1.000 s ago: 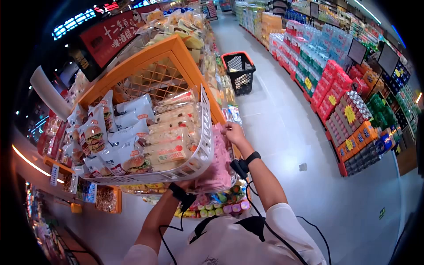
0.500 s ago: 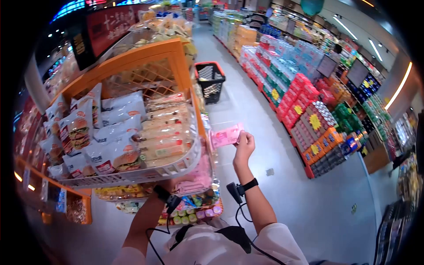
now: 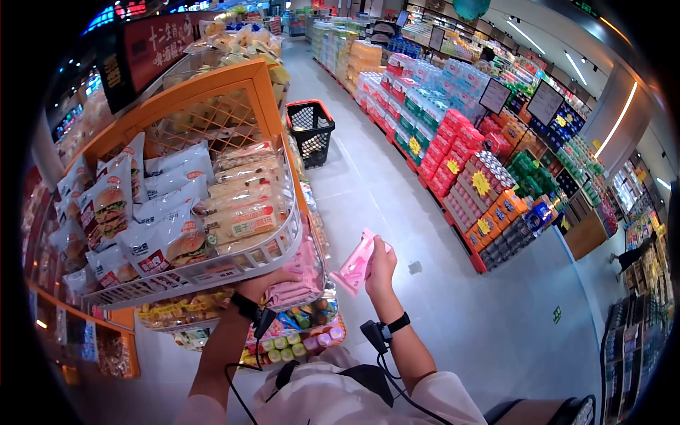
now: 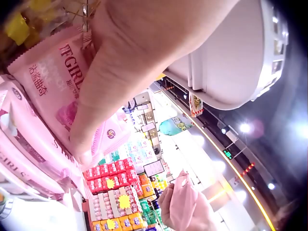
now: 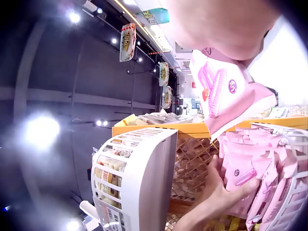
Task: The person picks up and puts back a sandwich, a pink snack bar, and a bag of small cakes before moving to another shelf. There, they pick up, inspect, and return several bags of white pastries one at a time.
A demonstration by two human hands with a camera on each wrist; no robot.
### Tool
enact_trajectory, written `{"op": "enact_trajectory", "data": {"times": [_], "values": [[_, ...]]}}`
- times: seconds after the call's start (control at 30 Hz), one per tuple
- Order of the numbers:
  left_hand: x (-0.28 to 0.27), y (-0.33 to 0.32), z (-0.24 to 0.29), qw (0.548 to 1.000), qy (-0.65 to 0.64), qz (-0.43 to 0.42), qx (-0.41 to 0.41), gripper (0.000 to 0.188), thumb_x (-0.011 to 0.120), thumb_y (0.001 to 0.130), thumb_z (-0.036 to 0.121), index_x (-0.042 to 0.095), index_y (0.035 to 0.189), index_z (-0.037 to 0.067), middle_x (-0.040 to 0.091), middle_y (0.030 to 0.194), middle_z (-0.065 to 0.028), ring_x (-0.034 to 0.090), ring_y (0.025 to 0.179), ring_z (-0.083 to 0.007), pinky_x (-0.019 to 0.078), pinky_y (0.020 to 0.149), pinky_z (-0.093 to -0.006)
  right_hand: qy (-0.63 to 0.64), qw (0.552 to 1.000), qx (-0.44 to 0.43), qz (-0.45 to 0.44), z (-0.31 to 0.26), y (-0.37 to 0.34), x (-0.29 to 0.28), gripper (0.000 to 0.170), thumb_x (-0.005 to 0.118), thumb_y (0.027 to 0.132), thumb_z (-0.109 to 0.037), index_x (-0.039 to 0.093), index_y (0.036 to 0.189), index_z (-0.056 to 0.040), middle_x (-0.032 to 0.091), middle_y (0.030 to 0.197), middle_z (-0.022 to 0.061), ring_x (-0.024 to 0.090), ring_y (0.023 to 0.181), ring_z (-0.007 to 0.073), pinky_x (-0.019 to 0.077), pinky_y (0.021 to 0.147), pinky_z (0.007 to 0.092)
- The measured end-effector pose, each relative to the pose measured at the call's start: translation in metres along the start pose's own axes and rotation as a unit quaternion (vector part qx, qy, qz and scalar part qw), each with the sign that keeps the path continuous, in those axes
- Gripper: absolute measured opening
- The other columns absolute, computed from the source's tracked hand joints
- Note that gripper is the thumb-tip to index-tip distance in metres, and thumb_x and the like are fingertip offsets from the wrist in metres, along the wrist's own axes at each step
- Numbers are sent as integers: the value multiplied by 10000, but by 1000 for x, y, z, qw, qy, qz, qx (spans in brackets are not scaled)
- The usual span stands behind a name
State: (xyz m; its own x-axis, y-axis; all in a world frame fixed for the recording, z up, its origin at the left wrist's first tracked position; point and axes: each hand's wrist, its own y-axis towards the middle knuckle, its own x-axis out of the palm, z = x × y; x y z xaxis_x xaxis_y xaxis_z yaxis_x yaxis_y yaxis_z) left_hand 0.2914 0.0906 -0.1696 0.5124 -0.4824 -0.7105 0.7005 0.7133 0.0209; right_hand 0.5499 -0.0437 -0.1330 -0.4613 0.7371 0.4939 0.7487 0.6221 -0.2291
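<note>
My right hand [image 3: 381,273] pinches a pink packet [image 3: 354,266] over the aisle floor, right of the rack. In the right wrist view that packet [image 5: 228,91] hangs from the hand [image 5: 226,24]. My left hand [image 3: 263,285] is at the pink packets [image 3: 301,273] below the white basket. The right wrist view shows this hand [image 5: 216,195] gripping one of the packets [image 5: 243,178], thumb across its front. Close up in the left wrist view, the left thumb lies on a pink packet [image 4: 53,72]; the right hand [image 4: 166,204] and its packet [image 4: 184,202] are beyond.
The white basket [image 3: 191,280] holds bagged burgers [image 3: 166,241] and wrapped bread [image 3: 244,218] on an orange rack [image 3: 265,92]. Below are more snack trays [image 3: 184,312]. A black shopping basket [image 3: 310,134] stands on the floor. Stacked drinks [image 3: 453,152] line the aisle's right side.
The right hand has lifted a pink packet out to the right of the rack, and the packet has tilted more upright. The left hand stays by the pink packets. The head view has shifted.
</note>
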Motion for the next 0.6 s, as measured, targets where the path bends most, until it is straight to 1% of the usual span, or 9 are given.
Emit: {"op": "enact_trajectory", "data": {"times": [0.07, 0.1, 0.2, 0.3, 0.33, 0.43, 0.5, 0.53, 0.6], "values": [[-2, -3, 12, 999, 32, -2, -17, 923, 833, 659, 577, 520, 1377, 89, 554, 1365, -193, 510, 1259, -368, 382, 1082, -441, -7, 1000, -5, 5, 14, 3, 2, 211, 607, 978, -273, 605, 916, -72, 513, 668, -63, 442, 537, 40, 342, 466, 228], [-6, -5, 21, 998, 50, -1, -31, 924, 828, 664, 580, 514, 1383, 92, 548, 1372, -198, 506, 1264, -367, 378, 1086, -438, -4, 1000, 1, 5, 14, 0, 4, 212, 607, 979, -276, 602, 911, -75, 510, 664, -63, 439, 531, 40, 338, 461, 227], [-1, -4, 11, 995, 94, -22, -10, 960, 806, 686, 594, 473, 1405, 53, 528, 1381, -232, 481, 1297, -376, 365, 1098, -440, 3, 1000, 22, -9, 14, -6, 18, 218, 611, 977, -279, 590, 896, -78, 505, 657, -60, 436, 523, 42, 334, 454, 229], [-13, -14, 50, 984, 173, -29, -15, 978, 778, 721, 598, 429, 1424, 13, 507, 1391, -263, 458, 1323, -390, 358, 1106, -444, -25, 999, 30, -31, 11, -13, 24, 227, 627, 968, -273, 584, 887, -66, 511, 665, -50, 451, 538, 47, 351, 468, 234], [-15, -16, 55, 985, 174, -22, 10, 983, 759, 746, 594, 404, 1430, -15, 482, 1410, -273, 432, 1341, -412, 334, 1123, -446, -40, 998, 25, -35, 12, -15, 27, 231, 634, 964, -271, 587, 889, -57, 517, 671, -47, 457, 545, 49, 360, 476, 235], [-23, -28, 101, 991, 128, -45, 9, 894, 739, 821, 502, 374, 1447, -22, 452, 1433, -280, 415, 1354, -417, 310, 1139, -450, -112, 989, -32, -95, 21, -22, 34, 252, 659, 949, -263, 609, 906, -19, 583, 724, -11, 511, 612, 61, 420, 543, 241], [-5, -30, 93, 993, 46, 19, 103, 803, 708, 875, 412, 363, 1452, -27, 448, 1433, -284, 404, 1364, -419, 294, 1147, -451, -179, 971, -57, -151, 19, -28, 34, 243, 665, 945, -250, 617, 908, -15, 625, 776, 22, 547, 680, 73, 453, 605, 247], [3, -34, 94, 987, 6, 49, 153, 758, 692, 902, 367, 357, 1455, -29, 445, 1433, -286, 398, 1368, -419, 287, 1151, -452, -180, 968, -54, -164, 11, -41, 42, 272, 664, 944, -260, 628, 898, 5, 629, 754, 48, 543, 682, 96, 464, 616, 274], [7, -46, 106, 989, -17, 87, 122, 683, 656, 930, 270, 344, 1460, -27, 448, 1438, -272, 414, 1365, -396, 317, 1132, -440, -305, 916, -85, -246, 10, -47, 43, 303, 638, 962, -284, 629, 938, 18, 638, 779, 51, 571, 695, 110, 479, 621, 288]]}}
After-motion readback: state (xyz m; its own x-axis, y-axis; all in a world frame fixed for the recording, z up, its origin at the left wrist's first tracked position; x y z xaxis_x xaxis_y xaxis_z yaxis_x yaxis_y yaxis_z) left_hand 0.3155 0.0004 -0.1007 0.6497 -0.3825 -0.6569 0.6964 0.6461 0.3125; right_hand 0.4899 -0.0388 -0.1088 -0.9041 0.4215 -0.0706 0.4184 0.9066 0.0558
